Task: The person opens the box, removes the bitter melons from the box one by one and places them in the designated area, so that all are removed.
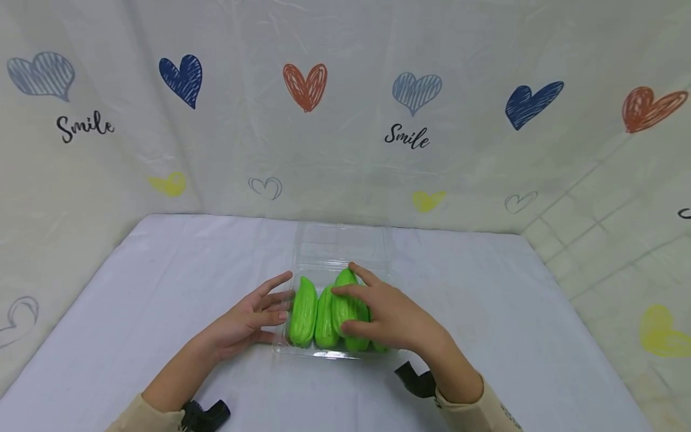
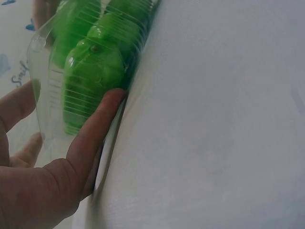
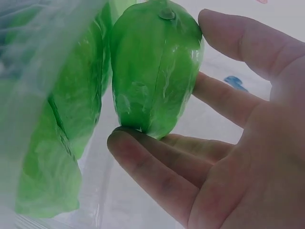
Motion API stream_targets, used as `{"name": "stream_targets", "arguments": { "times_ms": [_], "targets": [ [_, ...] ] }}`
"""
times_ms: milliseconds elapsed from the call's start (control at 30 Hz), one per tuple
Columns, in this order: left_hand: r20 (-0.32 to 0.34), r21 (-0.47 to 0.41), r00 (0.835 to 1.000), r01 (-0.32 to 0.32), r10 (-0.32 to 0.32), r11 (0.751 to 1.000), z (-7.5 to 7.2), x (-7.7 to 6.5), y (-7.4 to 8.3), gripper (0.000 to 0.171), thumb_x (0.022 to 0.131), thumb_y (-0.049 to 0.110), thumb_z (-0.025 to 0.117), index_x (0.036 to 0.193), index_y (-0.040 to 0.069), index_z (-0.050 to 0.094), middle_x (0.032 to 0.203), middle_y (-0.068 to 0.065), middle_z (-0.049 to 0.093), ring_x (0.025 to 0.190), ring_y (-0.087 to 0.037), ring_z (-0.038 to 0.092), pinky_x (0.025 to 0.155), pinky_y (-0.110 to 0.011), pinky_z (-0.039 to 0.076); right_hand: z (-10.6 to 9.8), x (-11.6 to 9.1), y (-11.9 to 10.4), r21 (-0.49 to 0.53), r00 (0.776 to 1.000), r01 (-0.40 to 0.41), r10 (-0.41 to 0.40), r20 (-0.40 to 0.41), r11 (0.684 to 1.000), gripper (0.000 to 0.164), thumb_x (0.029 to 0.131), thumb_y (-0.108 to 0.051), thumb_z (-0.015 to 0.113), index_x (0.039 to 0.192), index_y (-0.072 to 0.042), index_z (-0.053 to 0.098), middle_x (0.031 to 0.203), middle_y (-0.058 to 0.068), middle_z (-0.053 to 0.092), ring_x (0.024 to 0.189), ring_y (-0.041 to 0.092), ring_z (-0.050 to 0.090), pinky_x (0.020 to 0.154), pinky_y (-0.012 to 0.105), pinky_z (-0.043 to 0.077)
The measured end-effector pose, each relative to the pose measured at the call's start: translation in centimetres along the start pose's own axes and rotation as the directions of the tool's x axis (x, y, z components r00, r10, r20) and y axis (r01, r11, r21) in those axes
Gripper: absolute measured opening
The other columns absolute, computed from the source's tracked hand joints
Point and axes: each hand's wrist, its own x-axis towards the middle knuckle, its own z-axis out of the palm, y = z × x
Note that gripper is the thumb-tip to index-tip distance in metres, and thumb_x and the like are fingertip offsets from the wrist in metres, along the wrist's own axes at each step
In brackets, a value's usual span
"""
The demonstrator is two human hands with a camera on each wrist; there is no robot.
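Several glossy green toy gourds (image 1: pixel 303 312), ribbed and narrowing at one end, lie side by side in a clear plastic clamshell box (image 1: pixel 329 354). My right hand (image 1: pixel 396 315) holds one gourd (image 3: pixel 155 71) between thumb and fingers, on top of the others at the box's right half; it partly hides the gourds beneath. My left hand (image 1: pixel 248 318) is at the box's left side, fingers spread and fairly straight. In the left wrist view, a finger (image 2: pixel 97 129) lies along the clear wall, low near the cloth, with gourds visible through the plastic.
The box's clear lid (image 1: pixel 342 243) is folded back, away from me. A white cloth (image 1: pixel 459 282) covers the table. Behind it hangs a pale curtain (image 1: pixel 345 156) printed with hearts and words. Black straps (image 1: pixel 415 379) are at both wrists.
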Motion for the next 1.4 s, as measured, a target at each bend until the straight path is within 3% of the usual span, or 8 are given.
{"name": "stream_targets", "arguments": {
  "times_ms": [267,433,567,900,1400],
  "targets": [
    [-0.003,-0.006,1.0,0.0,0.0,1.0,-0.1,-0.1,-0.3,0.082,0.098,0.008,0.06,0.16,0.032,0.013,0.165,-0.017,0.014,0.149,-0.043,0.02,0.093,-0.054,0.052,-0.7,-0.2,-0.1,0.009,1.0,0.002,-0.002,-0.023,1.0,0.052,0.089,-0.037,0.073,0.139,-0.024,0.06,0.164,0.008,0.024,0.136,0.033,0.047,0.104,0.054,0.044],
    [-0.004,-0.004,1.0,-0.002,0.002,1.0,-0.1,-0.1,-0.3,0.081,0.098,0.008,0.06,0.16,0.032,0.013,0.165,-0.017,0.014,0.149,-0.043,0.02,0.092,-0.054,0.052,-1.3,-0.4,0.3,0.036,0.999,-0.006,0.008,-0.032,0.999,0.052,0.091,-0.039,0.071,0.139,-0.027,0.059,0.164,0.005,0.023,0.111,0.023,0.066,0.094,0.046,0.052],
    [-0.006,0.0,1.0,-0.004,0.004,1.0,-0.1,-0.1,-0.4,0.081,0.098,0.008,0.06,0.16,0.032,0.014,0.165,-0.018,0.014,0.149,-0.043,0.02,0.092,-0.054,0.052,-1.7,-0.6,0.7,0.073,0.999,-0.015,0.019,-0.045,0.997,0.053,0.091,-0.04,0.07,0.141,-0.028,0.057,0.165,0.004,0.022,0.096,0.019,0.071,0.091,0.045,0.053],
    [0.004,0.01,1.0,-0.013,0.013,1.0,0.0,-0.1,-0.2,0.081,0.099,0.009,0.06,0.161,0.031,0.013,0.164,-0.019,0.013,0.148,-0.044,0.02,0.093,-0.054,0.052,-2.8,-1.1,1.5,0.114,0.997,-0.001,0.01,-0.08,0.993,0.057,0.091,-0.039,0.072,0.143,-0.025,0.054,0.165,0.007,0.021,0.099,0.025,0.071,0.091,0.047,0.054],
    [0.019,0.013,1.0,-0.016,0.016,1.0,0.0,-0.2,0.2,0.081,0.099,0.009,0.059,0.161,0.029,0.012,0.165,-0.021,0.012,0.149,-0.045,0.018,0.093,-0.054,0.052,-4.1,-1.6,3.3,0.206,0.991,0.006,0.022,-0.13,0.978,0.059,0.091,-0.041,0.072,0.144,-0.022,0.054,0.165,0.007,0.019,0.107,0.028,0.069,0.088,0.039,0.057]
  ]
}}
